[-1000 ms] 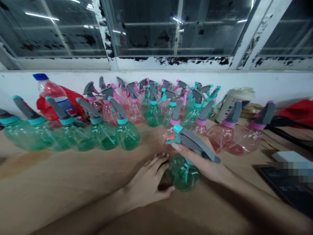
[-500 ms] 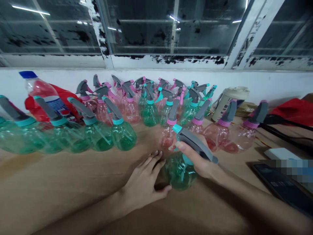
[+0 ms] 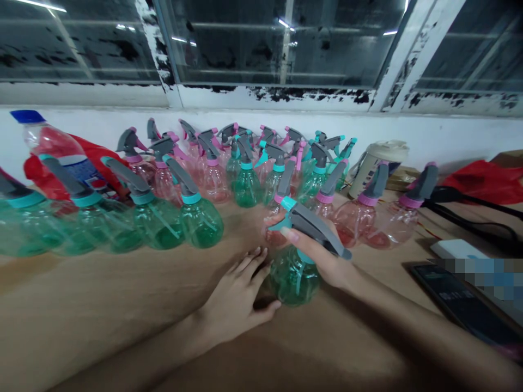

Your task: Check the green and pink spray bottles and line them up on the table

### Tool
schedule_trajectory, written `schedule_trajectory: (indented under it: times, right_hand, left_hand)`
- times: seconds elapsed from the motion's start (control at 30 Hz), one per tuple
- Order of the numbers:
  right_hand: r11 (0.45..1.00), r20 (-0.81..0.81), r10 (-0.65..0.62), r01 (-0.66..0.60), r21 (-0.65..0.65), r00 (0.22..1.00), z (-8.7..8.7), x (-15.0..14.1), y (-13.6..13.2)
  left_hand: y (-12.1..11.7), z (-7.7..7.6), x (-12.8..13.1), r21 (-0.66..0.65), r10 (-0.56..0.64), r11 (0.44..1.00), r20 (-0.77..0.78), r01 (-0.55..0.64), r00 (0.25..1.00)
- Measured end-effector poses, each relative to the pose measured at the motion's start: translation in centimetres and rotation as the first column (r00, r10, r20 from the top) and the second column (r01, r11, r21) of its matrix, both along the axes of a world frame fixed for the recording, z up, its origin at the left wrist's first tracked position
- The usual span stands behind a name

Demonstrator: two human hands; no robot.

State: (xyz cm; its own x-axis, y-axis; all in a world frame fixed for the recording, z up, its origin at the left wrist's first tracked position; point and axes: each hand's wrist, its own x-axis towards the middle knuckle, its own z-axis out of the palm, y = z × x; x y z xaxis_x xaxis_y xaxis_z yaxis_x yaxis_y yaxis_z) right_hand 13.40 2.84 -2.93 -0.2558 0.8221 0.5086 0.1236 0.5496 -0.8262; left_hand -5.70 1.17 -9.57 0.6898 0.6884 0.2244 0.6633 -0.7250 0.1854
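A green spray bottle [image 3: 295,277] with a grey and teal spray head stands on the wooden table [image 3: 122,310] in front of me. My right hand [image 3: 322,253] is wrapped around its neck and spray head, thumb along the near side. Beside the bottle's base on the left, my left hand [image 3: 241,291] lies open with fingers spread on the tabletop; I cannot tell whether its thumb touches the bottle. Just behind, a pink spray bottle [image 3: 274,235] is partly hidden by the right hand and the spray head.
Green spray bottles [image 3: 202,223] line the left, pink ones [image 3: 355,220] the right, with a mixed cluster [image 3: 246,185] behind. A soda bottle [image 3: 53,141] leans at far left. At right are a phone [image 3: 453,296], a white box [image 3: 457,250], black cables [image 3: 461,215] and a beige canister [image 3: 379,163].
The view has shifted slightly, so everything sits a little further left and higher. My right hand keeps its grip on the green bottle, and my left hand stays spread on the table.
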Motion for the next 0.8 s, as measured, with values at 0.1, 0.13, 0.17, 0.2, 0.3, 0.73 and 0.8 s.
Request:
schedule_trajectory:
  times: [0.1, 0.13, 0.17, 0.2, 0.3, 0.73, 0.8]
  right_hand:
    - [1.000, -0.014, -0.001, 0.001, -0.002, 1.000, -0.02, 0.04, -0.05]
    - [1.000, -0.019, -0.001, 0.001, -0.001, 1.000, -0.05, 0.05, -0.06]
    - [1.000, -0.023, -0.001, 0.001, -0.001, 1.000, -0.08, 0.07, -0.07]
    - [1.000, -0.026, 0.002, -0.002, -0.002, 1.000, -0.10, 0.08, -0.08]
    - [1.000, -0.029, 0.006, -0.007, -0.017, 1.000, -0.18, 0.11, -0.08]
    - [1.000, -0.018, 0.009, -0.009, -0.021, 1.000, -0.29, 0.19, -0.08]
    - [1.000, -0.025, 0.007, -0.008, -0.020, 1.000, -0.27, 0.19, -0.10]
  left_hand:
    - [-0.04, 0.07, 0.00, 0.011, -0.006, 1.000, -0.006, 0.006, 1.000]
    - [-0.05, 0.11, 0.01, 0.014, -0.007, 1.000, -0.010, 0.007, 1.000]
    - [-0.07, 0.15, 0.03, 0.016, -0.007, 1.000, -0.017, 0.008, 1.000]
    - [-0.08, 0.17, 0.04, 0.019, -0.007, 1.000, -0.024, 0.007, 1.000]
    - [-0.10, 0.16, 0.05, 0.013, -0.006, 1.000, -0.035, 0.006, 0.999]
    - [0.00, -0.01, -0.12, 0.007, 0.005, 1.000, -0.028, -0.005, 1.000]
    - [-0.02, -0.02, -0.12, 0.013, -0.004, 1.000, -0.028, 0.004, 1.000]
